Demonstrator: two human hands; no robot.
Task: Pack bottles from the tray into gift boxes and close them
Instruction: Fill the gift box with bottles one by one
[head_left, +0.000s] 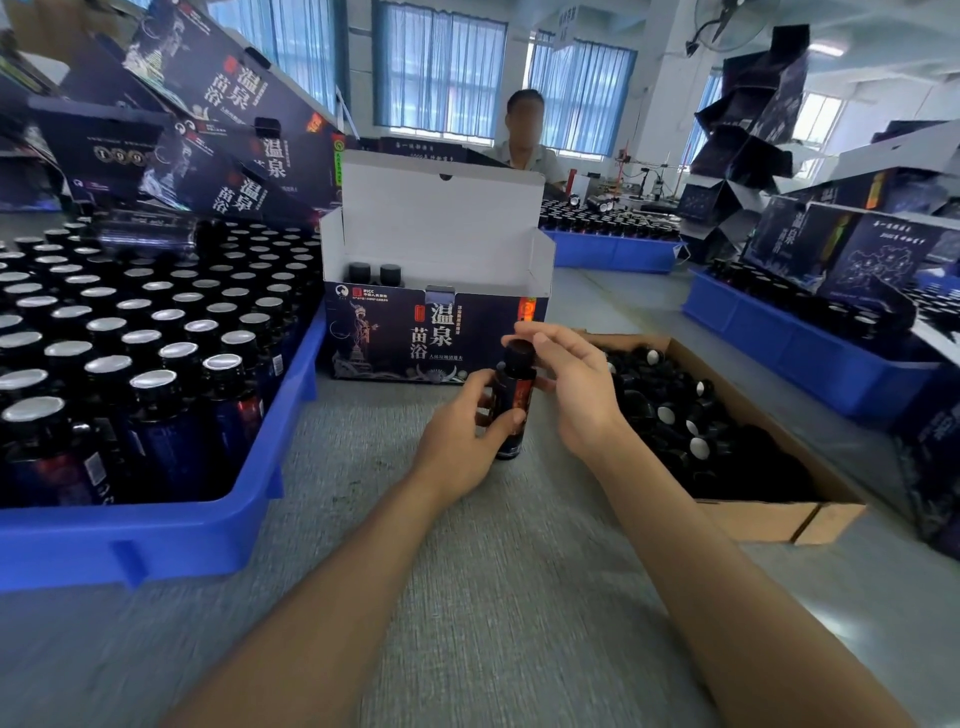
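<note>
A dark bottle (514, 405) stands upright on the grey table in front of me. My left hand (462, 436) grips its body. My right hand (566, 379) pinches the black cap (519, 353) on its neck. Just behind stands an open dark gift box (415, 338) with its white lid flap raised; two capped bottles (374, 274) show inside at its left end. The blue tray (208, 530) at my left is packed with several foil-sealed bottles.
A cardboard box (779, 519) of loose black caps lies at my right. More blue trays (810, 358) and stacked gift boxes (223, 104) ring the table. A person sits across the table behind the open box.
</note>
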